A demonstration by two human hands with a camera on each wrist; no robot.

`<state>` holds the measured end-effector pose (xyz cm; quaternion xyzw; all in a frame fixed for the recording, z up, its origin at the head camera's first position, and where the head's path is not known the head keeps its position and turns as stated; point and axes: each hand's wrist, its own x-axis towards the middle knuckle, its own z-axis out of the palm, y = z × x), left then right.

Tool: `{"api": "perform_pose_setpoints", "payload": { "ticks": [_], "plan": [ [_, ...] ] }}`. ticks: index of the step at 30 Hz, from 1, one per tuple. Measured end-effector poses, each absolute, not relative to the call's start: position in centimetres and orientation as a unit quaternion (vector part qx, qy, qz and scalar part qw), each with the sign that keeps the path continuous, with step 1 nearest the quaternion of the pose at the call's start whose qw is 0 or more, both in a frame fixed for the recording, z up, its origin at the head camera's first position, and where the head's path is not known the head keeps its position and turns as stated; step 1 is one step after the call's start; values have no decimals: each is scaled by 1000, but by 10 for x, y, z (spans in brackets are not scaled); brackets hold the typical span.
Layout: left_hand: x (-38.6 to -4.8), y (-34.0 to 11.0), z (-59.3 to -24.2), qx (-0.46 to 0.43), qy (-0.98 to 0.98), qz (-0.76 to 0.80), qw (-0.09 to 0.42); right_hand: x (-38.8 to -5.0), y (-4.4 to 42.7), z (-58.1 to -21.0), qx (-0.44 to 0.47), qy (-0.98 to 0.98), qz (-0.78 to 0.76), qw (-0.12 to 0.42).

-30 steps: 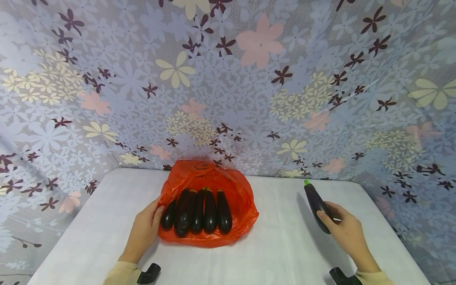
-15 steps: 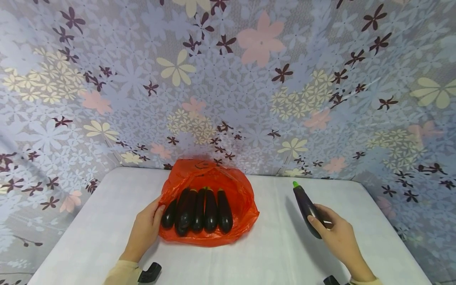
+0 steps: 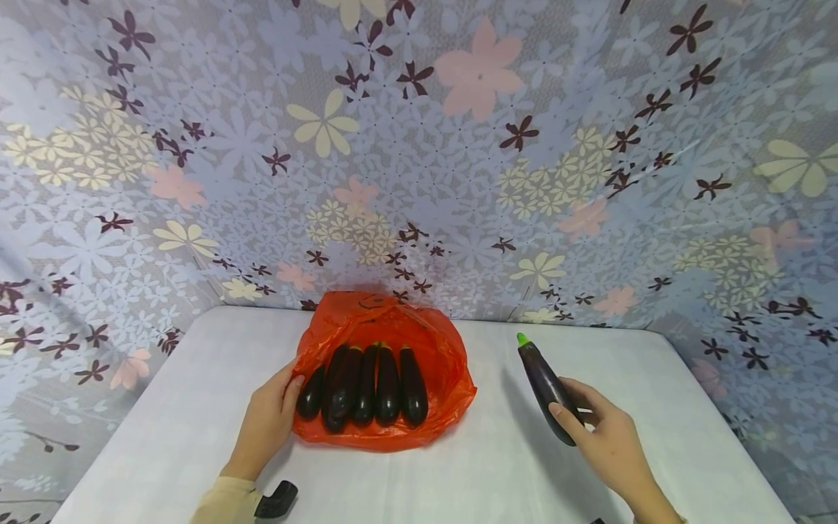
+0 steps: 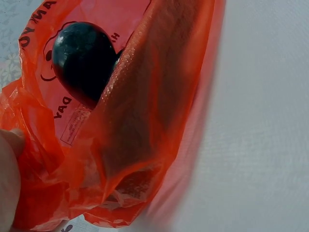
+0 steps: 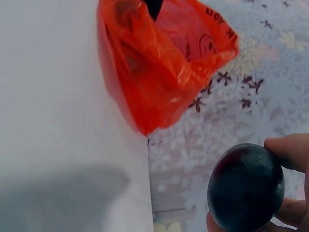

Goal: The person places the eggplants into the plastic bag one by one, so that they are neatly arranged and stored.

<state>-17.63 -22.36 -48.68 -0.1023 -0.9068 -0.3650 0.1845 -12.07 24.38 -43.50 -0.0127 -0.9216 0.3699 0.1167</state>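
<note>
A red plastic bag (image 3: 452, 418) lies with its mouth facing me, and several dark eggplants (image 3: 388, 393) rest side by side inside it. My left hand (image 3: 265, 418) pinches the bag's left edge; in the left wrist view the thumb (image 4: 10, 145) lies on the crumpled plastic. To the right of the bag, my right hand (image 3: 605, 433) holds one more eggplant (image 3: 543, 386) above the table, its green stem tilted away and to the left. Seen end-on in the right wrist view, that eggplant (image 5: 246, 186) sits between thumb and fingers.
A white cloth covers the table (image 3: 484, 480). Behind it and at both sides hangs a flowered curtain (image 3: 419, 160), close to the back of the bag. A black strap end (image 3: 276, 500) shows by the left sleeve (image 3: 225, 501).
My right hand has moved left toward the bag, carrying the eggplant with it. The left hand and the bag have stayed in place.
</note>
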Motion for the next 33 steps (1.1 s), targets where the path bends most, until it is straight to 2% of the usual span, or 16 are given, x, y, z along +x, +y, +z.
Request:
{"api": "perform_pose_setpoints", "payload": {
  "ticks": [18, 33],
  "plan": [
    [-177, -225, -488, -101, -908, -364, 182, -105, 209, -422, 35, -912, 394, 107],
    [-177, -225, -487, -100, -909, -363, 178, -100, 181, -425, 91, -901, 412, 96]
  ]
}}
